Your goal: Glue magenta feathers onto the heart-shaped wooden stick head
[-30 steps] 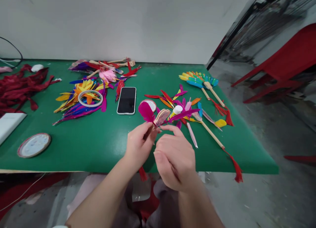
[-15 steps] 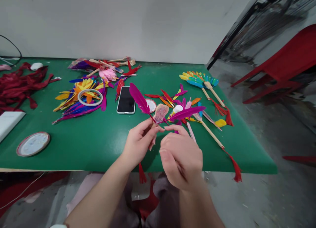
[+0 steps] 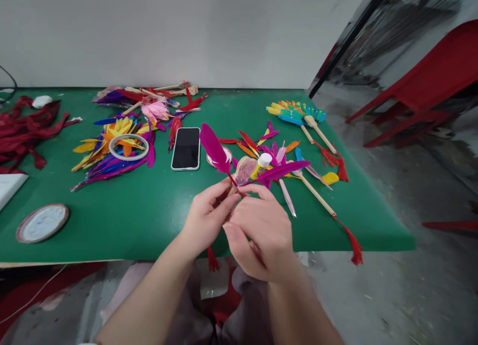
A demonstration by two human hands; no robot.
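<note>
A small wooden fan paddle (image 3: 245,171) with a pinkish, glossy face stands upright in my left hand (image 3: 209,213), which is closed around its handle. From the paddle's base one magenta feather (image 3: 214,148) rises to the left. A second magenta feather (image 3: 286,172) points right, its quill end at the curled fingers of my right hand (image 3: 261,230). The right index finger lies against that quill at the paddle's base; its other fingers are folded and partly hidden. Just behind the paddle stands a yellow glue bottle (image 3: 262,165) with a white cap. A red tassel (image 3: 212,260) hangs below my hands.
On the green table (image 3: 149,225) lie a phone (image 3: 185,148), a tape roll (image 3: 129,147) over colourful feathers, and a round lid (image 3: 43,223). Tasselled feather fans (image 3: 315,128) and a wooden handle (image 3: 317,195) are at right. Dark red ribbon (image 3: 22,131) is heaped left.
My right hand has moved left and closer to my left hand, its index finger now at the paddle's base. More of the yellow glue bottle shows. The whole view has shifted slightly.
</note>
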